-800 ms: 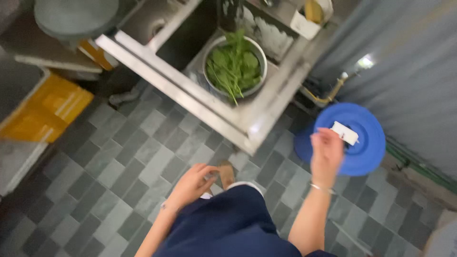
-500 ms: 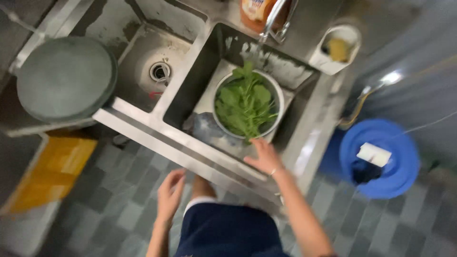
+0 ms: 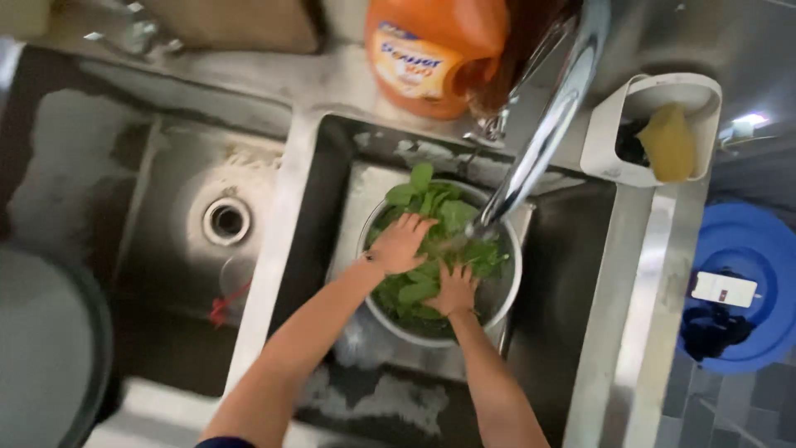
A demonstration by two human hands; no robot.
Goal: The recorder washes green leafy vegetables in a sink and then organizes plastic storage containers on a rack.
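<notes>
- Left hand spread flat, palm down on leafy greens; pressing, nothing gripped.
- Right hand also splayed open on the greens, just right of the left.
- Greens sit in a metal bowl inside the right sink basin.
- Faucet spout hangs over the bowl; flow looks on, blurred.
- Risk: hard pressing could tip the bowl or push leaves over its rim.
- Risk: an overfilled bowl could float leaves out into the basin.

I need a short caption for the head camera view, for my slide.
Both hands, left hand and right hand, press leafy greens in a metal bowl under the faucet.
</notes>
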